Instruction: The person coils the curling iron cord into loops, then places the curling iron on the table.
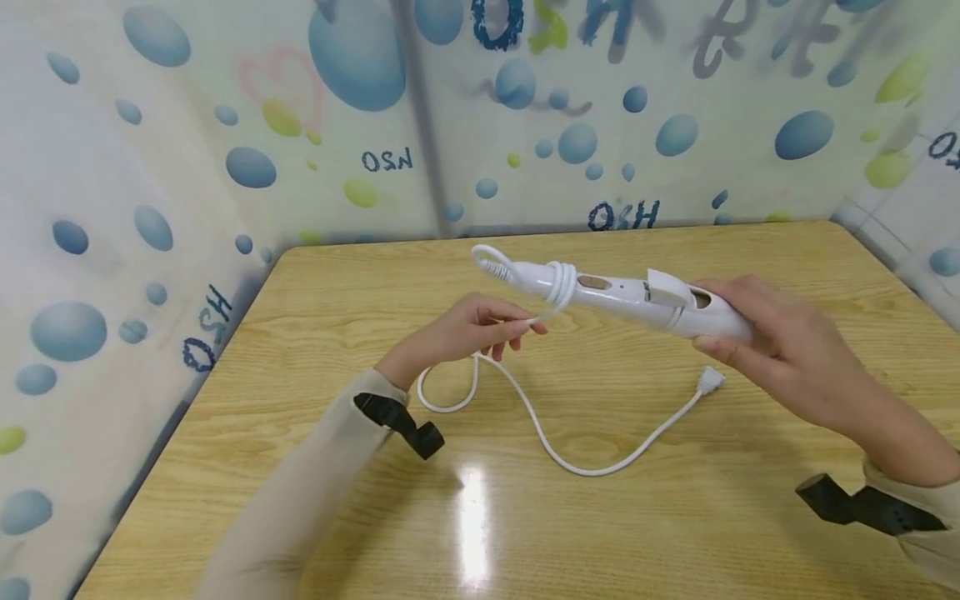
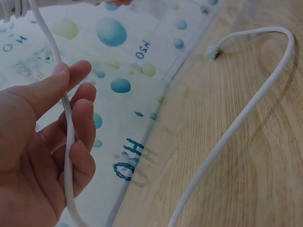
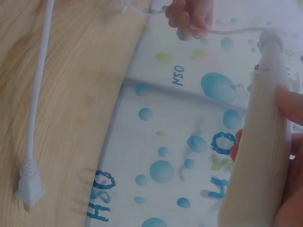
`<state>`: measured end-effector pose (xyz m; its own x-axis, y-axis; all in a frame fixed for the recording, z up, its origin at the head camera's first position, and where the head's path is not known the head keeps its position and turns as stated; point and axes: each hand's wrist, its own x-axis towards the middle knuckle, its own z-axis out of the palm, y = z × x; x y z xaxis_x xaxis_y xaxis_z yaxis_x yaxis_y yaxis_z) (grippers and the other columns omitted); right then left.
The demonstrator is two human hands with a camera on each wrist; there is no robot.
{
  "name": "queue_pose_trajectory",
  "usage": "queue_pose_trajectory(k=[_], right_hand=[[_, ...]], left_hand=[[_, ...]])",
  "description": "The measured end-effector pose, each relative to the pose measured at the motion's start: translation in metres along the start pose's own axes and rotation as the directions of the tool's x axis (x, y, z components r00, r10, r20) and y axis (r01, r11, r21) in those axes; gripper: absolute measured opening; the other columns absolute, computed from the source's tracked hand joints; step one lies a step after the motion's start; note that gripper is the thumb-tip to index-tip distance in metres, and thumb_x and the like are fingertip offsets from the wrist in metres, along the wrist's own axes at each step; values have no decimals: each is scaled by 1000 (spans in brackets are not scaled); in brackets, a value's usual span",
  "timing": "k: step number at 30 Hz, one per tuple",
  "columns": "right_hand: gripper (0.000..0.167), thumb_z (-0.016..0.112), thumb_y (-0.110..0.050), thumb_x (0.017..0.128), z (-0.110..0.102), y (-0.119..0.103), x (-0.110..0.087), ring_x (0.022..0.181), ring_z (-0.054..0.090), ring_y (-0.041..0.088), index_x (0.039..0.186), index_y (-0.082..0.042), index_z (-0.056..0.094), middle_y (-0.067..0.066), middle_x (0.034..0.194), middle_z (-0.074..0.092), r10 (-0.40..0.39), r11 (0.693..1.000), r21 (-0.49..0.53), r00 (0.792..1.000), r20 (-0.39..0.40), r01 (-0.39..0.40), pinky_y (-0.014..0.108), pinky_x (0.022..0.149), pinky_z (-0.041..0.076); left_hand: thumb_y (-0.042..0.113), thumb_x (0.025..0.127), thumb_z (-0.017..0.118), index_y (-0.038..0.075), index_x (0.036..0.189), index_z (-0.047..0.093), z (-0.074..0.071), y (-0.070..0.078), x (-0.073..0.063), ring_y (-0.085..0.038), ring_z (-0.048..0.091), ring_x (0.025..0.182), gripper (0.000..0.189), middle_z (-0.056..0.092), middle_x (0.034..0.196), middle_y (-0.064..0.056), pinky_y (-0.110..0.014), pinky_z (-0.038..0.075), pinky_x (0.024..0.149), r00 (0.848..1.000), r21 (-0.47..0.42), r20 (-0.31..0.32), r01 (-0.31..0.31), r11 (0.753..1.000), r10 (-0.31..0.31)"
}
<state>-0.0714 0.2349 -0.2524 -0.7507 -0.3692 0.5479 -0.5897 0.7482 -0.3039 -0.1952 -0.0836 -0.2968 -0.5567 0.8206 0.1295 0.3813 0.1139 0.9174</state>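
My right hand [image 1: 795, 358] grips a white hair curling iron [image 1: 622, 298] by its thick end, holding it above the table. Fingers and thumb lie on either side of the smooth white body [image 3: 258, 156] in the right wrist view. Several turns of white cord [image 1: 561, 287] are wound round the thin end. My left hand [image 1: 476, 325] pinches the cord between thumb and forefinger just below those turns. In the left wrist view the cord [image 2: 68, 127] runs down across the curled fingers. The rest trails onto the table in a loop, ending at a white plug [image 1: 710, 381].
A wooden table [image 1: 337, 283] lies under both hands, its back edge close to a wall covering [image 1: 510, 158] with blue and green drops. Black straps with small blocks [image 1: 401, 423] sit round both wrists, over beige sleeves. Light reflects off the table's front.
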Motion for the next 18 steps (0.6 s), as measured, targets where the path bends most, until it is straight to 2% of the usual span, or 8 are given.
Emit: queue_pose_trajectory(k=[3, 6, 10, 13, 16, 18], right_hand=[[45, 71, -11, 80, 0, -1, 0, 71, 42, 6, 122, -10, 56, -3, 96, 56, -26, 1000, 10, 999, 19, 26, 21, 52, 33], [48, 72, -11, 79, 0, -2, -1, 73, 44, 5, 124, -12, 55, -3, 99, 57, -47, 999, 12, 999, 26, 47, 21, 54, 35], [51, 73, -10, 78, -2, 1, -2, 76, 46, 5, 126, -13, 55, -4, 103, 58, -51, 999, 9, 998, 45, 51, 20, 58, 36], [53, 73, -9, 77, -4, 4, -5, 75, 45, 5, 126, -14, 54, -7, 102, 57, -31, 999, 7, 997, 72, 31, 21, 57, 35], [55, 74, -7, 76, -5, 7, -8, 73, 44, 5, 127, -14, 54, -8, 100, 56, -24, 1000, 20, 996, 92, 22, 21, 57, 34], [56, 74, -7, 75, -7, 8, -8, 72, 44, 4, 127, -15, 54, -9, 100, 55, -35, 999, 23, 994, 105, 32, 20, 56, 34]], left_hand=[[5, 95, 49, -4, 107, 65, 0, -1, 6, -14, 46, 50, 22, 59, 74, -7, -24, 35, 44, 1000, 14, -1, 8, 1000, -8], [5, 94, 50, -5, 106, 63, -1, -2, 10, -14, 43, 48, 20, 57, 72, -13, -26, 35, 44, 1000, 38, -14, 16, 999, -15], [5, 91, 55, -7, 100, 62, -7, -5, 13, -13, 41, 43, 16, 60, 70, -18, -26, 35, 42, 995, 80, -89, 49, 996, -42], [1, 88, 56, -6, 100, 64, -16, -8, 12, -13, 40, 42, 16, 61, 68, -14, -24, 33, 42, 989, 84, -133, 75, 994, -63], [-7, 87, 51, -6, 108, 63, -27, -10, 8, -18, 43, 53, 24, 59, 72, -10, -24, 36, 50, 993, 46, -104, 68, 997, -63], [-8, 87, 51, -5, 110, 63, -33, -11, 5, -21, 44, 59, 27, 60, 78, -7, -26, 37, 54, 995, 56, -82, 62, 997, -57]])
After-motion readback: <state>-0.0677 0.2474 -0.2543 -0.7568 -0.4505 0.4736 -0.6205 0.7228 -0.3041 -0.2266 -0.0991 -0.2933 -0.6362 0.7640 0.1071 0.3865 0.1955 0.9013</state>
